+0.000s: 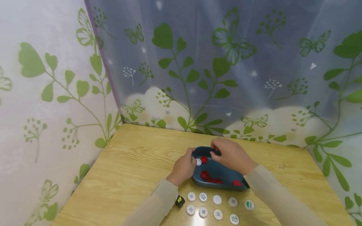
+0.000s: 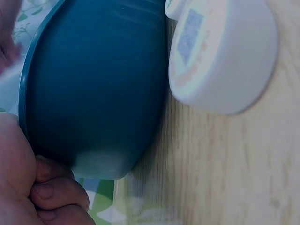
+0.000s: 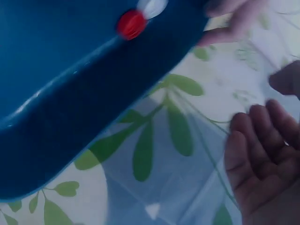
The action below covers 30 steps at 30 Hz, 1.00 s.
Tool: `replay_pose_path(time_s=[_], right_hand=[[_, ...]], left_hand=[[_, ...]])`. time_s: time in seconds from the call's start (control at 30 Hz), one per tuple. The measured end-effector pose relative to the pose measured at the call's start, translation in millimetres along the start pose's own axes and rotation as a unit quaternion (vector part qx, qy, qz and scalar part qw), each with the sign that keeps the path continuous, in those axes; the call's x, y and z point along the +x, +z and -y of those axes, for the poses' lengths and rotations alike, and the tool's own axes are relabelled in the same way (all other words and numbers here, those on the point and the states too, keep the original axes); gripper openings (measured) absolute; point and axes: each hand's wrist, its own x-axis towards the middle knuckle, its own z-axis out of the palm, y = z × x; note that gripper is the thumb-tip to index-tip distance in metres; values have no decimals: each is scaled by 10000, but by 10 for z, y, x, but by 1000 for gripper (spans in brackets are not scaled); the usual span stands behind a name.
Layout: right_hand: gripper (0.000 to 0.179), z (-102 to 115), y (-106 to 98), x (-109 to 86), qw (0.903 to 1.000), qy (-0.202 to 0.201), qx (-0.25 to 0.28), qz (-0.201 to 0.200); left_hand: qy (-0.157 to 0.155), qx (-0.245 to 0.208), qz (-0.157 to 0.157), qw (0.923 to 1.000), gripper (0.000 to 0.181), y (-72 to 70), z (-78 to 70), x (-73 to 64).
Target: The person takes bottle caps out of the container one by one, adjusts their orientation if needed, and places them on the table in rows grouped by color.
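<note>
My left hand (image 1: 183,165) grips the left end of a dark blue plastic bin (image 1: 217,171), its fingers curled at the rim in the left wrist view. Over the bin's far rim hovers my right hand (image 1: 230,153). In the right wrist view, the same right hand (image 3: 265,154) has loosely curled fingers, the thumb apart, and nothing between them. Several red round pieces (image 1: 204,175) lie in the bin, most along its near side. Close to my left fingers, a white disc (image 1: 199,162) lies in it beside a red piece (image 3: 131,24).
In front of the bin, several thick white discs with printed tops (image 1: 203,212) stand in two rough rows on the wooden table (image 1: 135,157). A small black object with a yellow-green mark (image 1: 179,201) is at my left sleeve. Leaf-patterned curtains (image 1: 186,78) hang behind the table.
</note>
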Motion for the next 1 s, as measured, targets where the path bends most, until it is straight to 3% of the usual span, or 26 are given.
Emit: replay_pose_path(time_s=[0.17, 0.4, 0.53, 0.77, 1.0], right_hand=[[21, -97, 292, 189, 9939, 236, -627, 876], [22, 1, 544, 271, 9859, 351, -406, 1583], [18, 58, 683, 323, 9818, 377, -497, 1793], [16, 170, 842, 371, 9826, 347, -440, 1771], [19, 86, 849, 283, 9801, 549, -656, 1789]], left_hand=[[139, 57, 79, 9999, 43, 34, -6, -36], [213, 176, -45, 9996, 42, 22, -5, -46], [314, 242, -142, 9991, 41, 13, 13, -37], [368, 340, -187, 9986, 39, 11, 32, -26], [364, 303, -155, 9988, 40, 5, 22, -49]])
